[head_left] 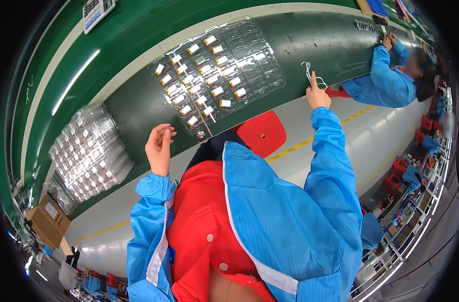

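My left hand hovers at the near edge of the dark green bench, with loosely bent fingers and nothing visible in them. It is between a clear blister tray and a stack of filled clear trays. The blister tray carries several small white pouch batteries with yellow-orange ends, mostly in its left and middle pockets; several right-hand pockets hold none. My right hand points its index finger forward over a thin, looped white cord on the bench. The other fingers are folded and partly hidden.
A red stool stands beneath the bench edge. At the far right, a co-worker in blue works at the same bench. A calculator rests at the upper left, and a cardboard box stands beyond the stacked trays.
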{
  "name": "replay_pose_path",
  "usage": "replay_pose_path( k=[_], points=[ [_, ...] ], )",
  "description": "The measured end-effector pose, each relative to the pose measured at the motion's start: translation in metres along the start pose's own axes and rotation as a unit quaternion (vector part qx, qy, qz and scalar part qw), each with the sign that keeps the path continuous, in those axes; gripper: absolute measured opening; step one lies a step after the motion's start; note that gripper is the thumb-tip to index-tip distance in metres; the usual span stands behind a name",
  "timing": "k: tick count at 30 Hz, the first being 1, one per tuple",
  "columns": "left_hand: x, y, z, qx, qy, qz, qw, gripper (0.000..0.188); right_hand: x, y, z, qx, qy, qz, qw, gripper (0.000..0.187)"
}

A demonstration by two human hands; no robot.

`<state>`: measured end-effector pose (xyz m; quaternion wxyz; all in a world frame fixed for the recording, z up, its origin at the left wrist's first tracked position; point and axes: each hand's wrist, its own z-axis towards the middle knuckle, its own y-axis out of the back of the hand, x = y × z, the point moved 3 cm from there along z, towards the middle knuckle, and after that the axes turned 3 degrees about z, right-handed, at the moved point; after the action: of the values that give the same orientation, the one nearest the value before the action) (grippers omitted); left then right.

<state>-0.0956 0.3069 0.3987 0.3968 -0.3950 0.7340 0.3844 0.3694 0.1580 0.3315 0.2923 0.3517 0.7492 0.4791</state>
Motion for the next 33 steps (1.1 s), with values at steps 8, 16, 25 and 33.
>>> replay_pose_path(
  k=[8, 16, 25, 33],
  points=[
    [-0.006, 0.005, 0.019, 0.024, -0.015, 0.024, 0.999, 0.02, 0.009, 0.007, -0.016, -0.212, 0.035, -0.058, 0.975, 0.041],
    [-0.012, 0.005, 0.039, 0.041, -0.041, 0.032, 0.998, 0.019, -0.015, -0.024, 0.025, -0.364, -0.053, 0.395, 0.842, 0.021],
    [-0.003, 0.016, 0.04, 0.032, -0.049, 0.032, 0.998, 0.018, 0.023, -0.05, 0.028, -0.407, -0.029, 0.383, 0.828, 0.036],
    [0.014, 0.006, 0.026, 0.037, -0.008, 0.024, 0.999, 0.018, 0.052, -0.046, 0.012, -0.247, 0.022, 0.246, 0.937, 0.071]
  ],
)
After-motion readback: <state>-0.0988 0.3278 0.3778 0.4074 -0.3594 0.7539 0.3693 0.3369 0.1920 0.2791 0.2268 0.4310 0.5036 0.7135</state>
